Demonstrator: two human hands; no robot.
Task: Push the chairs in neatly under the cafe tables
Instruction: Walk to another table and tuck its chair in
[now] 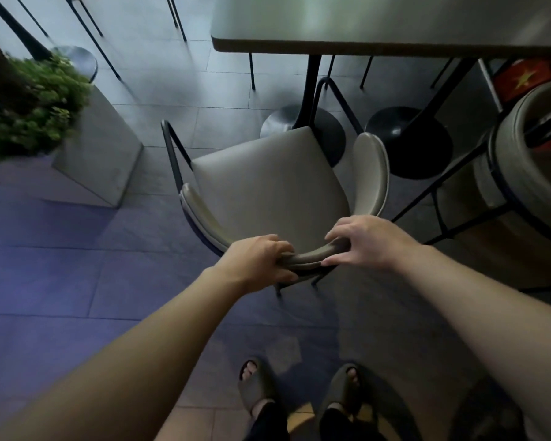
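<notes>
A beige padded chair with a curved backrest and a thin black metal frame stands in front of me, its seat pointing toward a grey cafe table at the top right. The seat lies mostly outside the table's edge. My left hand is closed around the top of the backrest. Just to its right, my right hand rests on the same backrest rim, fingers curled over it and thumb beneath. The table stands on black posts with round bases.
A concrete planter with green foliage stands to the chair's left. Another beige chair is at the right, partly under the table. More black chair legs and a round base are at the top left. My feet in sandals are below on the tiled floor.
</notes>
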